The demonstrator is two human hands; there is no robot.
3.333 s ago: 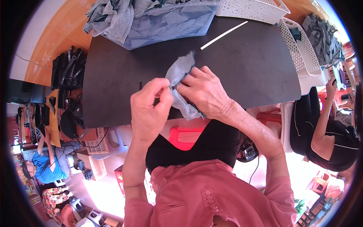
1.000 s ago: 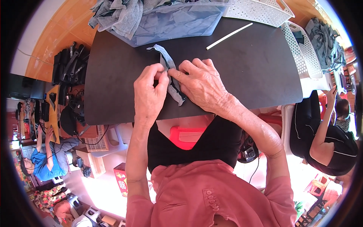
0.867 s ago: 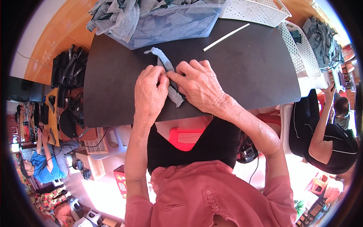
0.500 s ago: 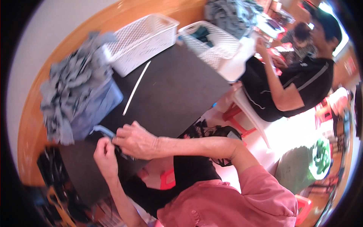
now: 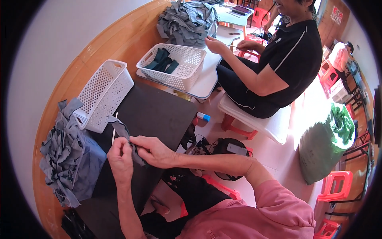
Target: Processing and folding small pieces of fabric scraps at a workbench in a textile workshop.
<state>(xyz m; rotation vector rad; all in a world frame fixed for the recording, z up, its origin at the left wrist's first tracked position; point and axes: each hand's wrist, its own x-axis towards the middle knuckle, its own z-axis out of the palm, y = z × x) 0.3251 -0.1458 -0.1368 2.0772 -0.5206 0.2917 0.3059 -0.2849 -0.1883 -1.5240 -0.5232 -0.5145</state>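
Note:
My left hand (image 5: 120, 156) is closed, thumb and fingertips pinched at the edge of a grey fabric strip (image 5: 121, 128). My right hand (image 5: 153, 150) grips the same strip beside it, the fingertips of both hands almost meeting. One end of the strip sticks up past my fingers and the other hangs below my right hand. Just beyond my left hand a thin white stick (image 5: 115, 126) shows against the dark tabletop (image 5: 155, 107). Its lower end is hidden, and whether my hand touches it I cannot tell.
A blue bin (image 5: 91, 167) heaped with grey strips (image 5: 59, 151) stands at left, with a white perforated basket (image 5: 105, 93) behind it. Another basket (image 5: 191, 63) holds dark green cloth pieces (image 5: 162, 59). A co-worker (image 5: 278, 63) sits at right; a green sack (image 5: 326, 147) stands beyond.
The view has swung, so baskets and co-worker appear shifted leftward. My hands have moved nearer the white stick, and more of the grey strip shows between them.

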